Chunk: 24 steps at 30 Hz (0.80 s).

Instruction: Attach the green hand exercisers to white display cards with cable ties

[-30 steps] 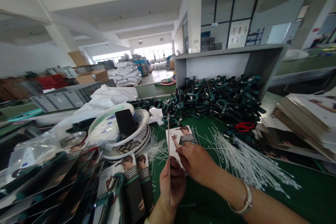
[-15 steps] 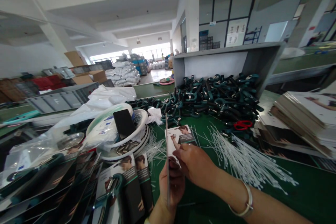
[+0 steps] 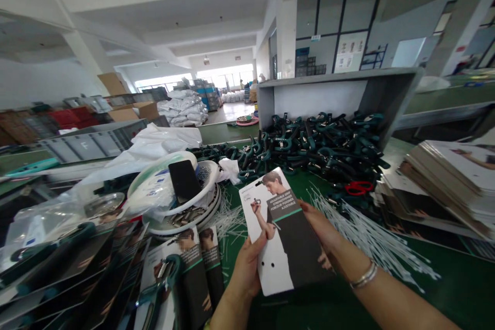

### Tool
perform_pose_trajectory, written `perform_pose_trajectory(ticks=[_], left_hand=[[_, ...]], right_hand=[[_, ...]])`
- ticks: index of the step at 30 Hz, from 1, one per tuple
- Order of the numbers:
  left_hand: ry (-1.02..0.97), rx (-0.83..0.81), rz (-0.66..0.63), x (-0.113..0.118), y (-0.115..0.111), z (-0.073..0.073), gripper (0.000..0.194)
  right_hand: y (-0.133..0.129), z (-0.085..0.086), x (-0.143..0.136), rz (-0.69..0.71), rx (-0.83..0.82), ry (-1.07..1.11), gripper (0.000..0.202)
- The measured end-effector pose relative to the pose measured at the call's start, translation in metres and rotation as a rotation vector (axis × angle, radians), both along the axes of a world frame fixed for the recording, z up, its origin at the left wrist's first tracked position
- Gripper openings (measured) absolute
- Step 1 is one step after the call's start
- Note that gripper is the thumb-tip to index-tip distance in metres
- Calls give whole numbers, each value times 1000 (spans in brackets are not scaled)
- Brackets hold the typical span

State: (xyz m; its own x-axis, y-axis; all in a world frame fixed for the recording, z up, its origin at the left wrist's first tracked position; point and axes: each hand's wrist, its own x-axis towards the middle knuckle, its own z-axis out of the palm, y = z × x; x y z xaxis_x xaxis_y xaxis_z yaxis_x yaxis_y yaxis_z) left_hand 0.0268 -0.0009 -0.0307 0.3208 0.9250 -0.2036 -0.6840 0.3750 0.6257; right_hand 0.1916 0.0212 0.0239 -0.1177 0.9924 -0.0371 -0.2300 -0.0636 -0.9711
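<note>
Shiny silver-coloured bangle [image 3: 364,276] round right wrist [image 3: 353,263]; yellow-green edging [image 3: 208,325] at left forearm [image 3: 229,303].

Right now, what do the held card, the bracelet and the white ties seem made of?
Card: likely stiff printed paperboard, flat with crisp edges. Bracelet: probably polished metal, silvery with bright highlights. White ties: apparently smooth plastic, thin pale strands with small heads; exact type unclear.

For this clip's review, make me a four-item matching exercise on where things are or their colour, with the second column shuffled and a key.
1. Printed grip strengthener card
2. Smartphone
3. Larger spread of cable ties
4. Bracelet

A. On the green tabletop, right of the card
B. Silver-coloured
C. Between the left hand and right hand
D. At the white basin, left of the card

Pairs: 1-C, 2-D, 3-A, 4-B
</note>
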Motion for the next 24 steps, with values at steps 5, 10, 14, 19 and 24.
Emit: perform_pose_trajectory(ticks=[5, 10, 14, 19, 24], left_hand=[[73, 6, 29, 1, 13, 13, 44], [169, 63, -23, 3, 22, 20, 43], [192, 88, -84, 2, 29, 18, 36], [227, 100, -68, -6, 42, 20, 46], [323, 149, 15, -11, 61, 17, 72]], right_hand=[[0, 21, 28, -274, 579, -612, 33], [4, 29, 15, -22, 897, -1378, 21], [15, 19, 3, -46, 967, -1322, 18], [21, 32, 23, -386, 904, -877, 20], [28, 23, 85, -460, 440, -1187, 31]])
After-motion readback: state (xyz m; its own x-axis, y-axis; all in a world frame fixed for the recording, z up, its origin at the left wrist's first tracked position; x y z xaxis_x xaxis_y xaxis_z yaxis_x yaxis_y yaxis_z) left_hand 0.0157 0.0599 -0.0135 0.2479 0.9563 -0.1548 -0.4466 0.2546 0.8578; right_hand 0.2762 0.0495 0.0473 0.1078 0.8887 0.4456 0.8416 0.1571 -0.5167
